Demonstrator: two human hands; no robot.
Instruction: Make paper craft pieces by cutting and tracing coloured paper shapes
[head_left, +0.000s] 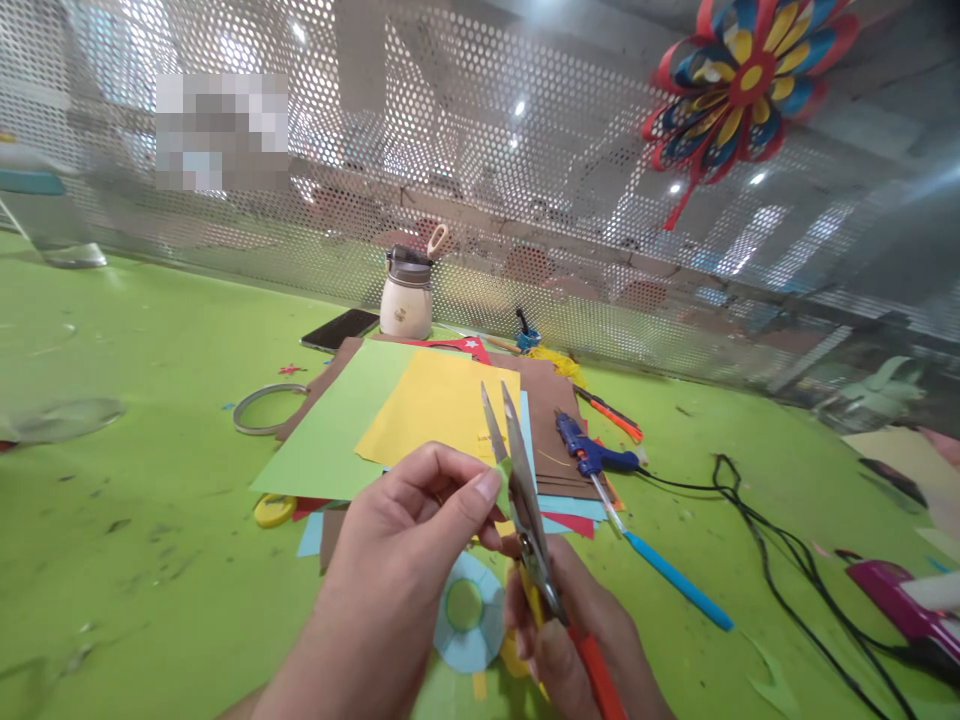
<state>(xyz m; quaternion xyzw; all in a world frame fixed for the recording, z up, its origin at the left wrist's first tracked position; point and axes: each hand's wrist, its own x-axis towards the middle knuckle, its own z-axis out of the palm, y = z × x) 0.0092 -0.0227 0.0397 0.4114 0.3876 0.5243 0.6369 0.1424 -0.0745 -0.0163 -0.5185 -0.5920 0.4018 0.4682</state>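
Left hand (405,540), near centre, has its thumb and forefinger pinched together on a small light-green paper scrap (502,476), held up above the table. Right hand (577,630), just right of it and nearer, is closed around the orange and yellow handles of a pair of steel scissors (525,490). The blades point far and upward, slightly apart, with the scrap right against their left side.

Under the two hands, on the bright green tabletop (150,500), lies a light-blue pleated paper disc with a green centre (469,610), partly hidden by the left hand. Beyond the hands is a loose pile of coloured sheets, with a yellow paper sheet (435,405) on top, a pale green sheet (345,430) to its left and a brown sheet (547,400) to its right. The scissor blades cover part of this pile.

Right of the pile lie a blue glue gun (592,455), a light-blue pen (675,575) and a tangled black cable (772,560). A grey tape ring (259,410) sits left of the pile. Far behind it, against the perforated metal screen (525,200), stand a white jar with a grey lid (406,300) and a dark phone (339,328). A red, blue and yellow paper flower (750,75) hangs on the screen at far right.
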